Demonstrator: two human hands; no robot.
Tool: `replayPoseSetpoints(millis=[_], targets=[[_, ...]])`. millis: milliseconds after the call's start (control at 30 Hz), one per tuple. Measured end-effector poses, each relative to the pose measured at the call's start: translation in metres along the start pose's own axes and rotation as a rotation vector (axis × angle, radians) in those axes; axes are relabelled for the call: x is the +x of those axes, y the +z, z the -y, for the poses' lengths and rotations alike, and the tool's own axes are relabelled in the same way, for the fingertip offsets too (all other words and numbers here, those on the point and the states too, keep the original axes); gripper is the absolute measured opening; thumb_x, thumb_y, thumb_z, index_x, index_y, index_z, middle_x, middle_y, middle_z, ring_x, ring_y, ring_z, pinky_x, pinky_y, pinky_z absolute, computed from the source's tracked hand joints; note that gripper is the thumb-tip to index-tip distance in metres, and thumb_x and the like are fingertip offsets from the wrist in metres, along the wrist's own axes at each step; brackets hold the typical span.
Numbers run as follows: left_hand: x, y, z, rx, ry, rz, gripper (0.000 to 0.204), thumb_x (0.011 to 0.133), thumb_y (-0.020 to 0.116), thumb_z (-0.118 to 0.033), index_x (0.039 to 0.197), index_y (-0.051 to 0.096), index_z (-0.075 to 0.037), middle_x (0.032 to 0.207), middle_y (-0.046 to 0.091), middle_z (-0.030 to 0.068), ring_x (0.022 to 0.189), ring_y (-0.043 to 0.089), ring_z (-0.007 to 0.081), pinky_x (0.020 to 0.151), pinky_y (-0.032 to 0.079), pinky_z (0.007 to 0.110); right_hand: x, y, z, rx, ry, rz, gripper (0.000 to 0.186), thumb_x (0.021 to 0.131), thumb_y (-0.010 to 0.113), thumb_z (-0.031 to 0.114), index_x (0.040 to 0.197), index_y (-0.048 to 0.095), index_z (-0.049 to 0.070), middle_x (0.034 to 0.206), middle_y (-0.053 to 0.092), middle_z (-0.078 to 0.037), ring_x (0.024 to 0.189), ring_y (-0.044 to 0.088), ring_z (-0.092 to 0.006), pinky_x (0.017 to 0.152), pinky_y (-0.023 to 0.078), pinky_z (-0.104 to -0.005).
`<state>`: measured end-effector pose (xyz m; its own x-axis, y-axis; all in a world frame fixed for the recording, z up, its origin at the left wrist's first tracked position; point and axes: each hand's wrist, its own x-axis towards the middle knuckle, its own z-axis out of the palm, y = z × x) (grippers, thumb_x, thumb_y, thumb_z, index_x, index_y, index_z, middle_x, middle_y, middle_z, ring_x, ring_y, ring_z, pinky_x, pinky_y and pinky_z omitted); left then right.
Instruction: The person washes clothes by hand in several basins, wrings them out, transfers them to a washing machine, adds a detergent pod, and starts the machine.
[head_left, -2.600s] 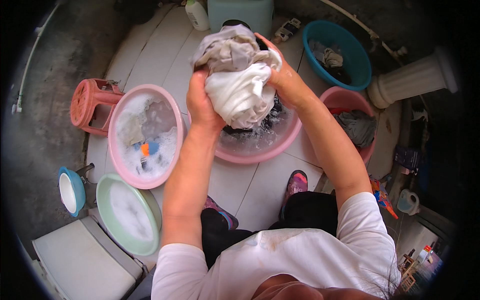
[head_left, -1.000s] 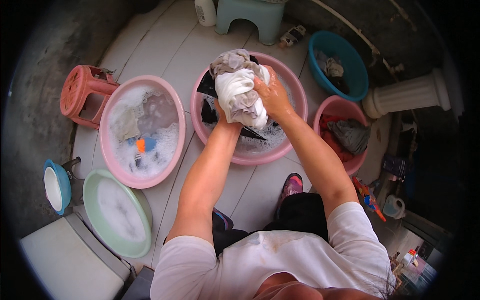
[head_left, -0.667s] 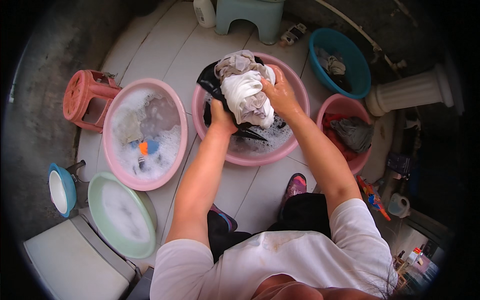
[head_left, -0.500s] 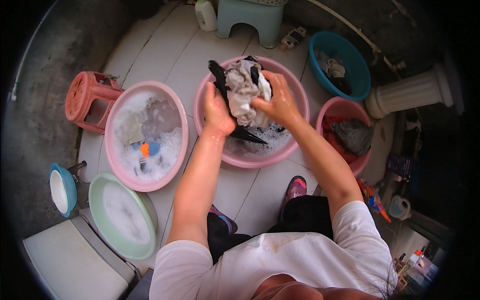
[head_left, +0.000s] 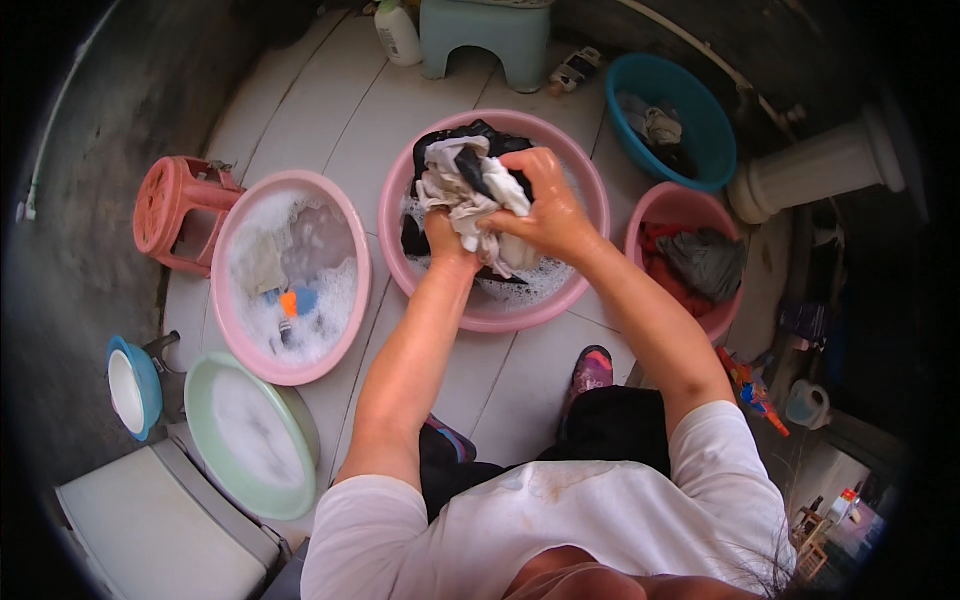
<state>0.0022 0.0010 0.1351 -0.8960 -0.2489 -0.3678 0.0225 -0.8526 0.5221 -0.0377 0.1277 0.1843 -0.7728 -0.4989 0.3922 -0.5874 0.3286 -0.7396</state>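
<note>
Over the pink basin in the middle, I hold a crumpled bundle of wet clothes, beige and white with dark pieces mixed in. My right hand grips its right side, thumb and fingers curled round the cloth. Below the bundle, my left hand bears it from the lower left; most of its fingers are hidden by the fabric. Black clothing lies in the sudsy water beneath, spreading up to the basin's far rim.
To the left stands a second pink basin of suds and laundry, with a green basin nearer me. A red stool is beyond. At right are a teal basin and a pink tub with clothes. A blue-grey stool stands far ahead.
My left hand has gone from open beside the bundle to under it. The bundle has shifted slightly left, and the dark cloth that hung from it now lies in the basin.
</note>
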Motion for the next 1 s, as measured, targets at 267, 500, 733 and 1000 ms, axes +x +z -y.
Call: replayPoseSetpoints(millis=[267,500,733,1000], targets=[[-0.049,0.103,0.062,0.011,-0.175,0.354,0.05,0.091,0.028,-0.041,0.125,0.035,-0.005,0.125,0.042,0.0085,0.116,0.039,0.0219,0.1,0.026,0.035,-0.047,-0.133,-0.03,0.509,0.41,-0.193,0.061,0.061,0.072,0.014,0.116,0.045,0.007,0.101,0.053,-0.005,0.091,0.051,-0.0148,0.082,0.042,-0.0286],[-0.045,0.136,0.132,0.676,-0.145,0.849,0.053,0.086,0.043,-0.036,0.126,0.034,-0.003,0.125,0.04,0.0131,0.114,0.04,0.0259,0.095,0.032,0.037,-0.129,-0.255,-0.033,0.491,0.409,-0.546,0.057,0.071,0.059,0.011,0.122,0.037,0.002,0.109,0.052,-0.012,0.098,0.052,-0.019,0.085,0.042,-0.0308],[0.028,-0.005,0.106,1.671,0.169,0.38,0.056,0.072,0.061,-0.025,0.115,0.044,0.007,0.117,0.044,0.0255,0.112,0.039,0.0352,0.096,0.03,0.038,-0.286,-0.21,-0.162,-0.672,0.827,0.057,0.08,0.062,0.072,0.022,0.13,0.031,0.008,0.128,0.032,-0.024,0.114,0.038,-0.0383,0.094,0.032,-0.0417],[0.068,-0.1,0.026,2.168,0.217,-0.122,0.06,0.076,0.056,-0.028,0.125,0.035,0.0,0.126,0.036,0.0226,0.116,0.034,0.037,0.097,0.027,0.042,-0.198,-0.157,-0.13,-0.756,0.5,-0.007,0.079,0.062,0.072,0.023,0.129,0.032,0.007,0.134,0.023,-0.025,0.122,0.025,-0.0409,0.1,0.024,-0.0418]])
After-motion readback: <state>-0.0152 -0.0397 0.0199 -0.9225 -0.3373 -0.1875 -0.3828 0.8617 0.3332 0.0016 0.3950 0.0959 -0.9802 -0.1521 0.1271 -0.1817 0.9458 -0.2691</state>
